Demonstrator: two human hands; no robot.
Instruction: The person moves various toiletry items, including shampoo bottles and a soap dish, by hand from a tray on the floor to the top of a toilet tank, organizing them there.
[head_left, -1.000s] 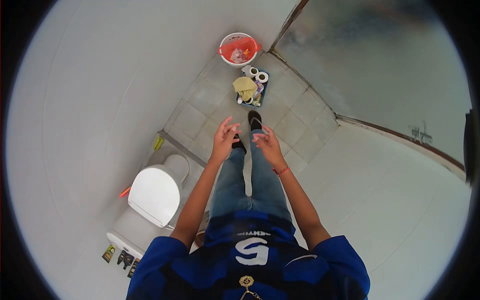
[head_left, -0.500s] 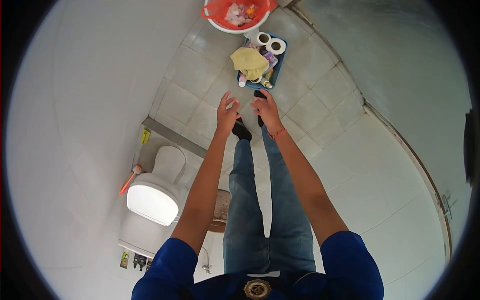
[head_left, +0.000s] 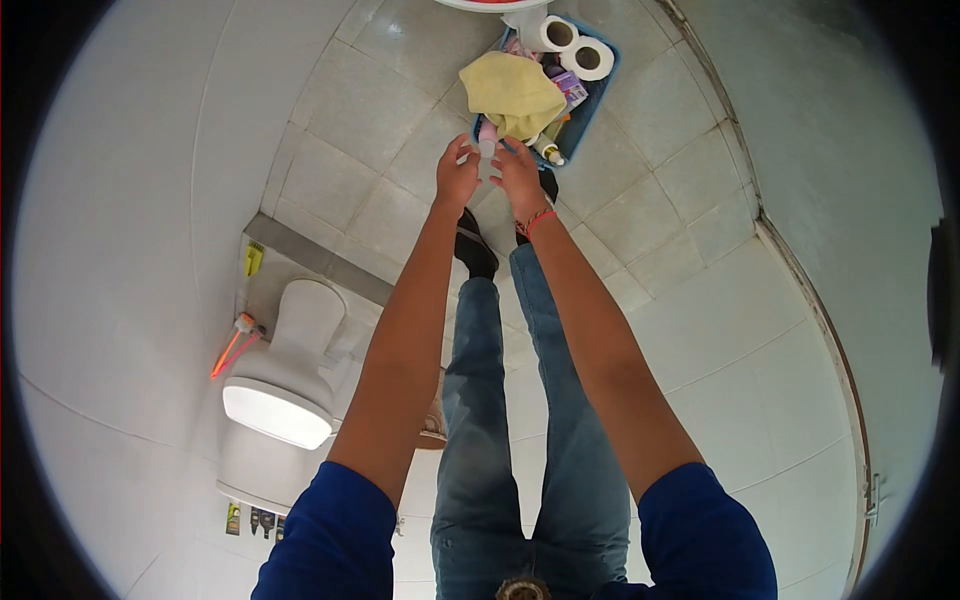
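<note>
- We look straight down at two bare arms stretched toward a blue tray on the tiled floor, just ahead of the person's black shoes.
- The left hand and right hand flank a pink-capped bottle at the tray's near corner. Each grip is loosely spread and pinches nothing. We cannot tell whether any fingertip touches the bottle.
- We judge the bottle could tip, because it is slim, upright and crowded against the tray wall. A knock from either hand might send it onto the hard floor.
- The yellow cloth is draped over the tray's contents beside the bottle. A finger could snag it and drag the neighbouring items out.
- A second small bottle lies slanted at the near edge and looks easy to dislodge.
- The deep forward bend on smooth tiles could cost the person their balance.
- The tray is rigid plastic and rectangular.
- The cloth is soft and crumpled.
- Two toilet rolls show as white paper cylinders with hollow cores.
- The tiles are pale, square and glossy, with thin grout lines.
- A white toilet, rounded and shiny, stands to the left.
</note>
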